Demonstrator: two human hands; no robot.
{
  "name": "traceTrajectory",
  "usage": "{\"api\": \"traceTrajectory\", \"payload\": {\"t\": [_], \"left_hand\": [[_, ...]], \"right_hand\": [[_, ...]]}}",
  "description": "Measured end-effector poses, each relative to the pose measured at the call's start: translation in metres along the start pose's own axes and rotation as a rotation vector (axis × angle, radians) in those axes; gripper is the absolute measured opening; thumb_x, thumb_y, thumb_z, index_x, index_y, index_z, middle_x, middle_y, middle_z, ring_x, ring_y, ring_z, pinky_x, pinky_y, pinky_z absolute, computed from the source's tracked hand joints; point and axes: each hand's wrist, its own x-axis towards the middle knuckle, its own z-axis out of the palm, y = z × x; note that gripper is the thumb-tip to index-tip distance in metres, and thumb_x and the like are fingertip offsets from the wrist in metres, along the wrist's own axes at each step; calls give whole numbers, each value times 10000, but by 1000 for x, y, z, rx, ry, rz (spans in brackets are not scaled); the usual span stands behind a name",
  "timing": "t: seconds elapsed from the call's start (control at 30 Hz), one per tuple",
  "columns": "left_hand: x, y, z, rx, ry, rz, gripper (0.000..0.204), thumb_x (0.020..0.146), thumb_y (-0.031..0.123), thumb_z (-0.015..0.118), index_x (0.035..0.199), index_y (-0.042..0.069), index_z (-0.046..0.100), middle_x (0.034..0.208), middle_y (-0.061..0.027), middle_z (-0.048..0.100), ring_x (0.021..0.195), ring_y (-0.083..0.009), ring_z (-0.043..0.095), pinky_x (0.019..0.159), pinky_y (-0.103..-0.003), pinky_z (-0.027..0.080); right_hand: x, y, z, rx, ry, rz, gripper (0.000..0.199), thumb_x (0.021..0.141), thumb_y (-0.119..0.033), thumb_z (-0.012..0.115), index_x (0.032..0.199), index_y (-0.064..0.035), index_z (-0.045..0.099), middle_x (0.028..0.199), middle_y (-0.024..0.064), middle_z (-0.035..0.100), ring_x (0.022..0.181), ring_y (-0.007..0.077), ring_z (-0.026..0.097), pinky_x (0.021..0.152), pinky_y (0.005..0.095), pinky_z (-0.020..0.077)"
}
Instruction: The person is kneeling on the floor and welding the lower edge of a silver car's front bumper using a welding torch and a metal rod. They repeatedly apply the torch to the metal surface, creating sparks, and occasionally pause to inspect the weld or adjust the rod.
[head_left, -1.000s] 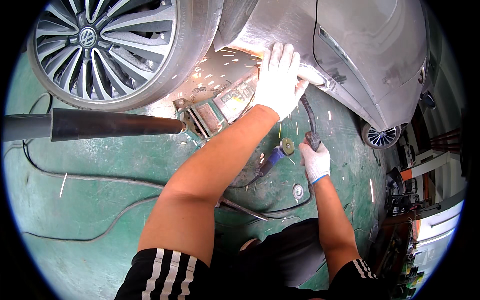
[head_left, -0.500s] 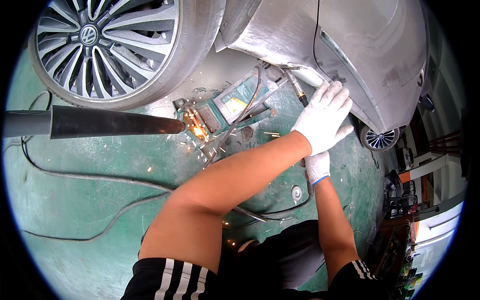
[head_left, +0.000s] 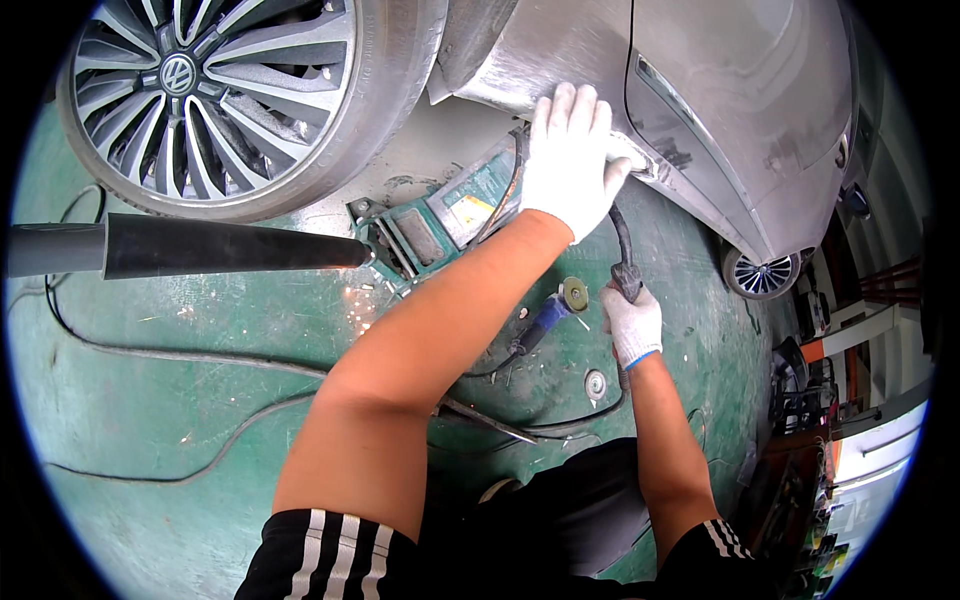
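Note:
My left hand (head_left: 570, 165), in a white knit glove, has its fingers stretched out flat at the lower edge of the grey car body (head_left: 760, 90), near the sill (head_left: 655, 170). Whether it presses on the metal or hovers before it, I cannot tell. My right hand (head_left: 636, 325), gloved too, is closed around the welding torch (head_left: 626, 278), whose black neck and hose run up toward the sill. My left hand hides the torch's front end. Between my arms a blue angle grinder (head_left: 545, 322) with a yellowish disc lies on the floor.
A green floor jack (head_left: 425, 240) stands under the car, its thick black handle (head_left: 230, 245) reaching left. The front wheel (head_left: 180, 75) is at upper left. Cables (head_left: 200, 354) cross the green floor (head_left: 150, 410). A small round disc (head_left: 596, 384) lies near my right forearm.
My left hand has moved left and up along the sill, over the torch's front end. The bright sparks by the jack have mostly died away, and the grinder has come into view.

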Motion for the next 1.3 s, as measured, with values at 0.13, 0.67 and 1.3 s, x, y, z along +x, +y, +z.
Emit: {"api": "traceTrajectory", "payload": {"t": [0.13, 0.67, 1.3], "left_hand": [[-3, -8, 2, 19, 3, 0, 739, 950, 421, 728, 1503, -28, 531, 1600, -248, 474, 1534, -467, 372, 1285, -610, 248], [-4, 44, -15, -47, -251, 95, 742, 1016, 472, 627, 1556, -19, 494, 1680, -232, 427, 1599, -426, 329, 1329, -575, 201], [-10, 59, -8, -89, -201, 104, 749, 1021, 495, 608, 1556, -13, 481, 1676, -226, 419, 1595, -443, 317, 1329, -593, 186]], "right_hand": [[-2, -1, 0, 5, 5, 1, 120, 913, -177, 742, 974, -75, 723, 700, 5, 626, 531, 123, 575, 492, 303, 432], [0, 1, 1, 50, 21, -29, 165, 894, -178, 770, 986, -66, 692, 745, 8, 636, 547, 110, 564, 497, 297, 450], [3, 2, 2, -36, 9, 0, 217, 892, -222, 760, 954, -17, 726, 698, 35, 663, 589, 117, 610, 570, 317, 500]]}}
